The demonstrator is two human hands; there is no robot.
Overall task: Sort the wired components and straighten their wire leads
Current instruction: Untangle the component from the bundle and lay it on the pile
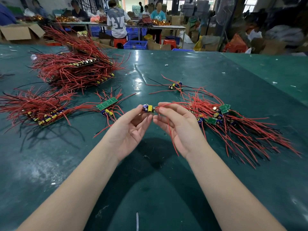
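Observation:
A small circuit board [148, 109] with yellow and blue parts is held above the green table [166, 189] at mid-frame. My left hand [131, 130] pinches its left end between thumb and fingertips. My right hand [176, 127] pinches the red wire leads [171, 130] at the board's right end; one lead hangs down across my palm. To the right lies a loose heap of boards with red leads [233, 124]. A few boards [107, 106] lie left of my hands.
Two stacked bundles of boards with red wires sit at the left [38, 107] and back left [75, 69]. A few boards [176, 85] lie behind my hands. Beyond the table's far edge, people work at benches among blue crates [135, 44] and cartons.

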